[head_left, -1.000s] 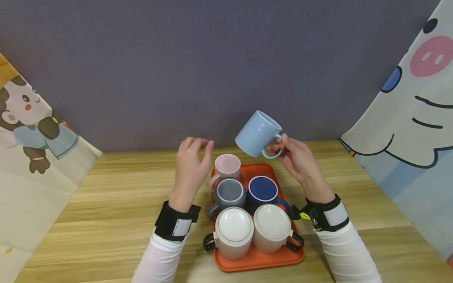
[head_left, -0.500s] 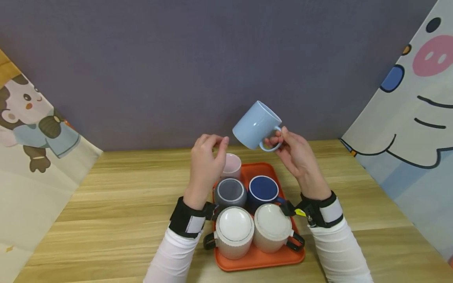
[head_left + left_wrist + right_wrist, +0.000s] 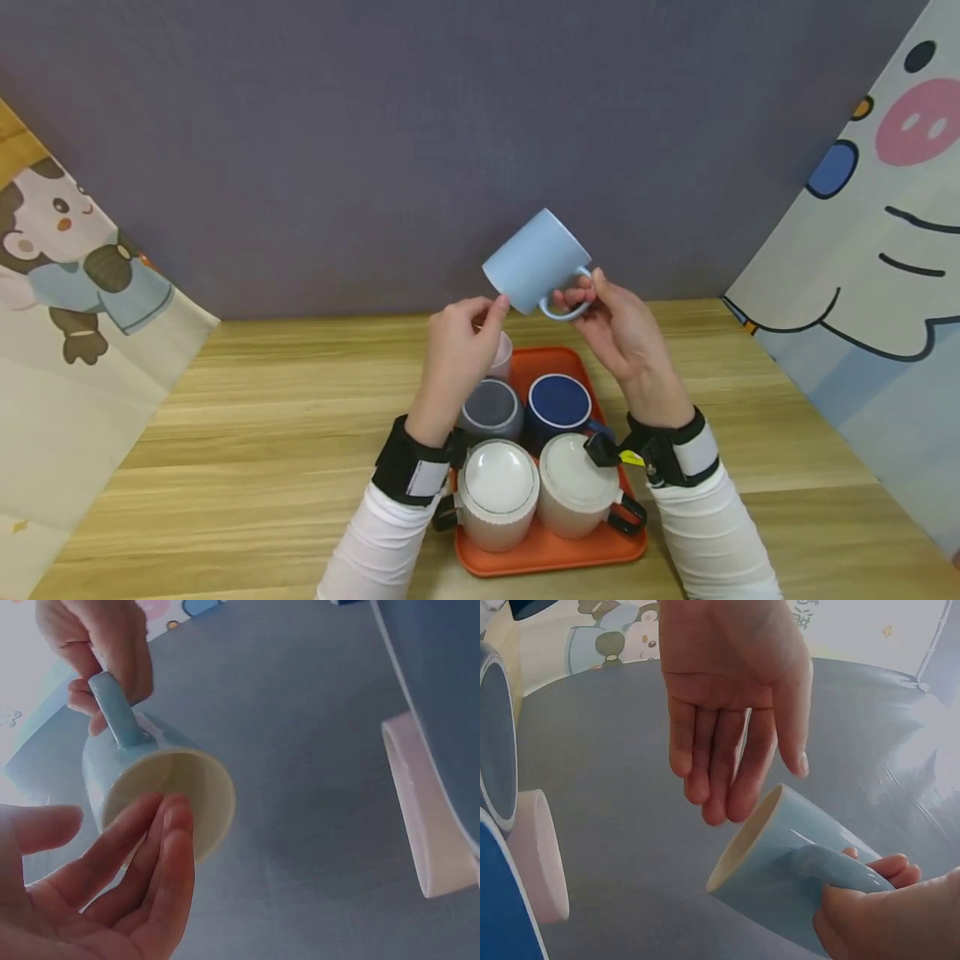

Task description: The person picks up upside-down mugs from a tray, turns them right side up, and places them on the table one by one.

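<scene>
Two bare hands meet over the mugs: the right hand [image 3: 628,337] pinches the looped handle of a light blue mug [image 3: 536,260], while the left hand [image 3: 461,354] has its fingers straight, close together, thumb apart. The blue mug, a smooth, glossy cylinder, hangs tilted between them, left of the right hand, its round cream-lined mouth turned toward the left fingertips; whether these touch it I cannot tell. Below both hands lies an orange tray [image 3: 551,554] with rounded corners, on a wood-grained table [image 3: 262,417]. The left hand hides much of a pink mug [image 3: 502,354] and the edge of a grey mug [image 3: 491,408]. Below the right hand sit a navy mug [image 3: 558,402] and, nearer the wrists, two pale mugs [image 3: 498,492] with black handles, one handle partly covered by the left wrist.
</scene>
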A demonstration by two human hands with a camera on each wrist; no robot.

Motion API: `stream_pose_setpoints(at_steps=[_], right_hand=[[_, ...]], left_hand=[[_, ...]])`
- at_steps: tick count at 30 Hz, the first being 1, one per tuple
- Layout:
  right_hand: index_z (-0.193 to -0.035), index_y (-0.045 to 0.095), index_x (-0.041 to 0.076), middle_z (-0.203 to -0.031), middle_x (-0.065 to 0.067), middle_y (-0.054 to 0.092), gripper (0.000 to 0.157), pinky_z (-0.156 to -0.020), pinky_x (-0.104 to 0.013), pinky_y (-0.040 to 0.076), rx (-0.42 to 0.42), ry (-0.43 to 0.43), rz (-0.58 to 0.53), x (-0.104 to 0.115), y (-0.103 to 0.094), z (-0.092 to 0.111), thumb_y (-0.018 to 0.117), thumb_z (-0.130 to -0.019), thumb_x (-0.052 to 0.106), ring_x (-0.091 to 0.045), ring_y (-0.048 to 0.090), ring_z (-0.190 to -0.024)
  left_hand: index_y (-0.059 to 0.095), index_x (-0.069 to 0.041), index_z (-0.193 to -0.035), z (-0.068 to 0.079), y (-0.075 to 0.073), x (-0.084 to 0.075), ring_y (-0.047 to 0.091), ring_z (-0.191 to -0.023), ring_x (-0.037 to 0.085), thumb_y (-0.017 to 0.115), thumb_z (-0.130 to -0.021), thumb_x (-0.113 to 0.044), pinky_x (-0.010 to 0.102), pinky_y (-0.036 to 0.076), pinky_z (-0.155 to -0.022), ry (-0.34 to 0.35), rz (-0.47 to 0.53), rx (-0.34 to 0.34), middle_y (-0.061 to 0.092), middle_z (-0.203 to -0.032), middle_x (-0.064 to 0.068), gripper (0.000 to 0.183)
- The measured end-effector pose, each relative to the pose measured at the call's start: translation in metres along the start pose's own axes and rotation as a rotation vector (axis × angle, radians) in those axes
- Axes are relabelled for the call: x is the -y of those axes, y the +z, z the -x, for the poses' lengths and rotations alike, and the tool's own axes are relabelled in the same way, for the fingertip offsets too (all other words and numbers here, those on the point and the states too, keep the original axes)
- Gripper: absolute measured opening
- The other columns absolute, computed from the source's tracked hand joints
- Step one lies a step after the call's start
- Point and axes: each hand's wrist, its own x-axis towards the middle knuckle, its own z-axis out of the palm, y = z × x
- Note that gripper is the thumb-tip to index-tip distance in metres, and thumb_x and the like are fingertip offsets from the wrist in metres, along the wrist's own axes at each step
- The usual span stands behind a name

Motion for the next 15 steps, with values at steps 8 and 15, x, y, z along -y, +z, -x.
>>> stream_pose_setpoints(at_steps=[8,15], right_hand=[[-0.096,0.043,0.001,-0.081,-0.004,0.045,0.019,-0.088,-0.028,0.052,0.081,0.012,-0.078,-0.002,0.009,0.002,0.038,-0.101,0.018,-0.015,0.053,-0.077],[-0.105,0.038,0.001,-0.081,-0.004,0.045,0.018,-0.088,-0.027,0.051,0.076,-0.01,-0.111,-0.007,0.015,0.003,0.039,-0.101,0.019,-0.015,0.052,-0.076]], left_hand=[[0.074,-0.006,-0.085,0.002,-0.005,-0.009,0.055,-0.06,0.015,0.057,-0.095,-0.029,0.027,0.043,-0.054,-0.062,0.094,0.037,0.068,-0.071,0.008,0.03],[0.073,-0.005,-0.084,0.002,-0.004,-0.012,0.058,-0.063,0.014,0.056,-0.095,-0.031,0.027,0.045,-0.055,-0.117,0.141,0.044,0.07,-0.075,0.004,0.033]])
